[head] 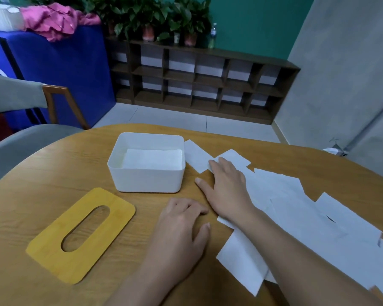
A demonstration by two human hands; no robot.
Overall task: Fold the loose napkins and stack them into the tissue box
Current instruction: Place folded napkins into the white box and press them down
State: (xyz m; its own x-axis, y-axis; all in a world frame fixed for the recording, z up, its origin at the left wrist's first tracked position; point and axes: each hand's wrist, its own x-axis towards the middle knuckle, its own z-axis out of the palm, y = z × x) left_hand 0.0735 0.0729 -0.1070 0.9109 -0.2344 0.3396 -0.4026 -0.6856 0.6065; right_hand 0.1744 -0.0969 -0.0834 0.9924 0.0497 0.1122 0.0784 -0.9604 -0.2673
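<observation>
The white tissue box stood open near the table's far edge, folded napkins inside (its yellow lid lay toward the near-left edge). The right hand pressed flat, fingers straight, on loose napkins spread toward the right edge. The left hand rested on bare wood, fingers loosely curled, holding nothing.

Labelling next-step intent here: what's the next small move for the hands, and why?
Probably: the right hand, lying flat with straight fingers on the loose napkins, draws one sheet toward the left hand to fold. The tissue box is open, its bamboo lid set aside, and already holds folded napkins, while many lie unfolded on the table.
</observation>
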